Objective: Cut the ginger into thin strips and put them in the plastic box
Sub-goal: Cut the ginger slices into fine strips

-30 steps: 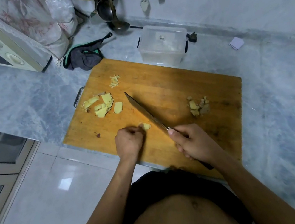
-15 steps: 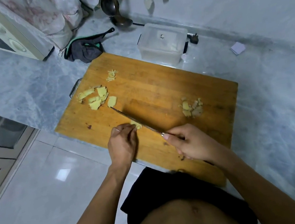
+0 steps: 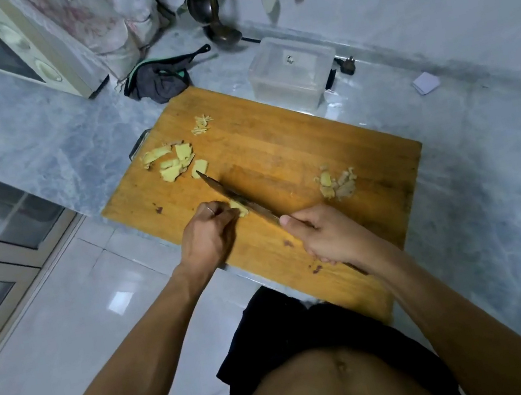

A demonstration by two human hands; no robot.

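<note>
While my left hand (image 3: 207, 238) pins a ginger slice (image 3: 239, 208) on the board (image 3: 297, 156), fingers curled, my right (image 3: 329, 237) grips the knife (image 3: 235, 198), mid-cut. Next: thin, even strokes; box (image 3: 294, 73) waits beyond.

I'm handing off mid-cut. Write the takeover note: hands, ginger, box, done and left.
Left hand pins the ginger piece on the cutting board.
Right hand grips the knife, blade against that piece.
Ginger slices lie far left; a few cut strips beyond them; scraps at right.
Plastic box sits behind the board, apparently without ginger.
Left: strip the slices, box everything.
</note>
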